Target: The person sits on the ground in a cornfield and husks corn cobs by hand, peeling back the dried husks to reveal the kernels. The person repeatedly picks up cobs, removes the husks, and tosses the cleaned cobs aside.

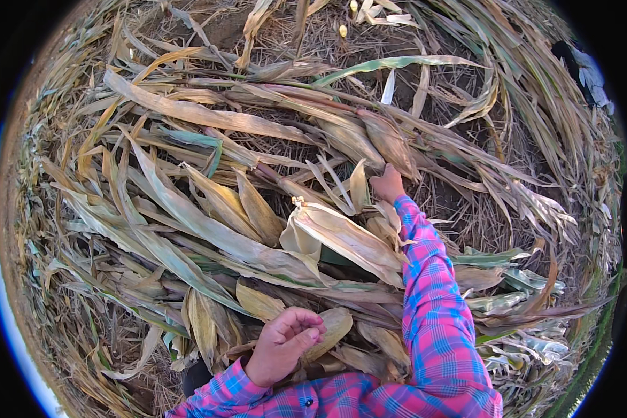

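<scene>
My right hand (pixel 387 184) is stretched forward, its fingers curled at the tip of a dry ear of corn in its husk (pixel 351 140). A second husk-covered ear (pixel 389 141) lies against that one, just beyond the hand. Below my right hand rests a pale, opened corn husk (pixel 347 235); whether it still holds an ear cannot be made out. My left hand (pixel 286 342) hovers near my body with loosely bent fingers and nothing in it. Loose tan husk leaves (pixel 334 329) lie beneath it.
Dry cornstalks and long leaves (pixel 214 245) lie heaped across the ground before me. More stalks (pixel 522 78) are piled at the upper right. Two yellow peeled ears (pixel 343 31) show at the top, near pale husk scraps (pixel 389 15). Straw-covered soil (pixel 287 36) shows between.
</scene>
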A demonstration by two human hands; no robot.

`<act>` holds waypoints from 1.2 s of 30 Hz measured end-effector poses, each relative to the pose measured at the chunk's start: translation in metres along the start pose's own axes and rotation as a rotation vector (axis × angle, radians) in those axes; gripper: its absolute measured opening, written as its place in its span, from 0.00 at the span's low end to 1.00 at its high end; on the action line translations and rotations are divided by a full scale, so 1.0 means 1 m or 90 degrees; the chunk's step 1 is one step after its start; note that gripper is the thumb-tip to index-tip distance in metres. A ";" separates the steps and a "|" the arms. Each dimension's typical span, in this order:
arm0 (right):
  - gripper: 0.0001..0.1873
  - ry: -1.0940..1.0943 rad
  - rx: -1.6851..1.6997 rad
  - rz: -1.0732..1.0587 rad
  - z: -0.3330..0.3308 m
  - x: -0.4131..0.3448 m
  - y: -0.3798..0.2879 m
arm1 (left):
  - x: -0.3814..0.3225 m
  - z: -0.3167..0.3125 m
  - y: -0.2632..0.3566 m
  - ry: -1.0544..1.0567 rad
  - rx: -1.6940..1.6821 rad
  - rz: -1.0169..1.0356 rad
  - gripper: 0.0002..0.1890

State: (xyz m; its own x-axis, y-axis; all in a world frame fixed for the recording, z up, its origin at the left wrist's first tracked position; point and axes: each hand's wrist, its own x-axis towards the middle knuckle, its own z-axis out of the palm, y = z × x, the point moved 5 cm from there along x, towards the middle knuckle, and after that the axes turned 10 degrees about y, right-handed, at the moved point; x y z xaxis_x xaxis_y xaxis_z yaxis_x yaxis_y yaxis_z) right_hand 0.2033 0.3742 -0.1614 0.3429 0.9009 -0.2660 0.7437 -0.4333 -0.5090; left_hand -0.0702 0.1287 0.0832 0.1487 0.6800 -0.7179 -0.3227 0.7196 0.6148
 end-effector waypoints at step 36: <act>0.16 -0.379 0.369 0.019 -0.152 -0.314 -0.108 | -0.024 0.053 0.044 0.029 0.722 0.878 0.24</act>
State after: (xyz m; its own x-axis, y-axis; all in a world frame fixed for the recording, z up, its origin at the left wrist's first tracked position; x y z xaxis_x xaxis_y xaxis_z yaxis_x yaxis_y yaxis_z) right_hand 0.1023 0.1415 0.1018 -0.1243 0.7965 -0.5917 0.2704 -0.5466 -0.7925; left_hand -0.0381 0.1517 0.1446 0.3239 0.8240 0.4648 0.5611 -0.5629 0.6069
